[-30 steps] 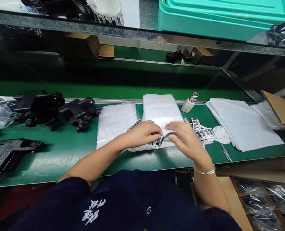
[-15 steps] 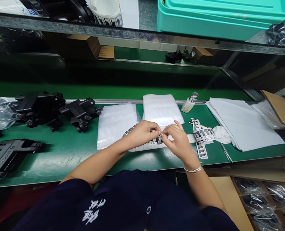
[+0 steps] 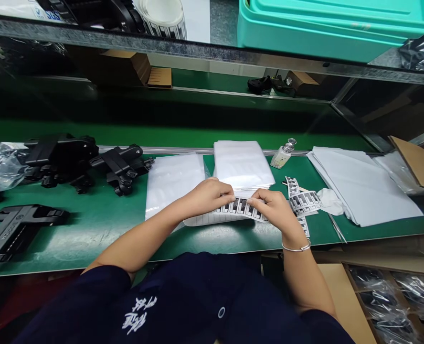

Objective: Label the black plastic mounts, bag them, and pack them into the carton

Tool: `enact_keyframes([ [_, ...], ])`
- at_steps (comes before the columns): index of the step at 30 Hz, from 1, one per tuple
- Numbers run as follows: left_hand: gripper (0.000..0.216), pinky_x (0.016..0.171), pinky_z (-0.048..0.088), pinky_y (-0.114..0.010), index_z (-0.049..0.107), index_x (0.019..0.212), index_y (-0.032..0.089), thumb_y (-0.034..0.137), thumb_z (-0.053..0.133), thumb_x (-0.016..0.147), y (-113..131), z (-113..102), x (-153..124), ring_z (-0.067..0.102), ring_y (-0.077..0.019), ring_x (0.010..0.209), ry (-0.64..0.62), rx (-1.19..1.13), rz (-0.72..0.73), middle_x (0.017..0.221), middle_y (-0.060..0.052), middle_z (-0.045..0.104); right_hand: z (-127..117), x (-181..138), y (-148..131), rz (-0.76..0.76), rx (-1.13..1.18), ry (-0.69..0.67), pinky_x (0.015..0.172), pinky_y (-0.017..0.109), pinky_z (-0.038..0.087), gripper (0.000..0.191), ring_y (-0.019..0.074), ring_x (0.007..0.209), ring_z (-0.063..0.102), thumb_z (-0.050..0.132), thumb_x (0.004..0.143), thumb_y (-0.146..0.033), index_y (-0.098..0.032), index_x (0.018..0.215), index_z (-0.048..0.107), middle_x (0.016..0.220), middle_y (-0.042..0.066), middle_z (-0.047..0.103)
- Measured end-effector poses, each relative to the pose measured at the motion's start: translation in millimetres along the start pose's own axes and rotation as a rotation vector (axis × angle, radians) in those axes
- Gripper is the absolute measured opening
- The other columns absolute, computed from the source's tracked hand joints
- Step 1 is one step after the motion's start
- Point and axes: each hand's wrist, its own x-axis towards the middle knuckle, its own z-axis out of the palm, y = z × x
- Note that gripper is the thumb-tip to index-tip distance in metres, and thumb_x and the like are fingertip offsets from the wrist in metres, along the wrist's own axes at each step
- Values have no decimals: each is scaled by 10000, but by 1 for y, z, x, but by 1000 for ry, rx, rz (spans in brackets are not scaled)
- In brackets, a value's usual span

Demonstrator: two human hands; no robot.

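A strip of black-and-white barcode labels point(image 3: 238, 207) is stretched flat between my two hands over a stack of clear plastic bags point(image 3: 241, 165). My left hand point(image 3: 208, 195) pinches the strip's left end with curled fingers. My right hand point(image 3: 274, 210), with a silver bracelet on its wrist, pinches the right end. More label strips point(image 3: 303, 200) lie just right of my right hand on the green table point(image 3: 97, 229).
A second bag stack point(image 3: 172, 181) lies to the left, black plastic parts point(image 3: 86, 162) farther left. A small bottle point(image 3: 282, 154), white sheets point(image 3: 362, 184) and a cardboard flap point(image 3: 418, 162) sit to the right. A teal bin point(image 3: 326, 26) and label roll point(image 3: 164, 16) stand on the shelf above.
My hands have come together on the label strip and then drawn apart, pulling it out flat between them. My right hand dropped slightly toward the table.
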Motion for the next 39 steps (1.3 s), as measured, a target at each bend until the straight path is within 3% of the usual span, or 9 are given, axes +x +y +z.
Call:
enact_keyframes([
  [6, 257, 691, 400, -255, 652, 711, 174, 307, 508, 876, -5, 6, 2, 579, -159, 700, 147, -146, -36, 670, -3, 651, 17, 2, 8, 107, 208, 100, 546, 236, 350, 323, 117, 562, 465, 622, 804, -441, -195, 610, 543, 565, -30, 532],
  [13, 258, 609, 395, -234, 669, 734, 172, 334, 523, 871, 0, 1, -1, 572, -133, 653, 119, -256, -168, 712, 8, 661, 18, 1, 9, 137, 248, 134, 551, 236, 358, 301, 122, 579, 484, 634, 801, -434, -196, 630, 566, 587, -24, 561],
  [17, 277, 576, 380, -233, 691, 734, 171, 368, 542, 859, -2, -5, -1, 565, -136, 641, -21, -267, -188, 686, 5, 656, 11, 0, 5, 83, 165, 67, 565, 236, 358, 282, 122, 599, 500, 640, 815, -400, -191, 632, 594, 610, -20, 588],
  [22, 279, 580, 381, -220, 732, 890, 171, 410, 651, 773, -2, -18, 2, 585, -148, 686, -256, -253, -146, 764, 2, 682, 1, -3, -2, 1, 38, -57, 558, 230, 354, 243, 121, 598, 533, 641, 856, -364, -192, 685, 650, 623, -19, 628],
  [26, 261, 495, 309, -209, 683, 731, 156, 413, 648, 765, 0, -19, 5, 494, -108, 566, -399, -266, -106, 618, 27, 570, -1, -5, -5, -91, -92, -83, 590, 231, 369, 238, 120, 608, 565, 625, 895, -357, -201, 720, 667, 652, -16, 665],
  [30, 264, 462, 256, -214, 599, 623, 157, 361, 597, 790, 2, -10, 6, 373, -83, 496, -375, -334, -121, 522, 51, 432, 2, -5, -6, -152, -139, -38, 596, 243, 377, 269, 134, 604, 580, 608, 911, -391, -209, 719, 656, 650, -2, 671],
  [39, 264, 510, 298, -213, 659, 677, 145, 376, 611, 796, 3, -5, 0, 402, -87, 541, -235, -463, -161, 558, 42, 467, 8, -6, -4, -111, -3, 89, 554, 244, 376, 274, 127, 563, 545, 619, 895, -392, -206, 693, 630, 615, -13, 642],
])
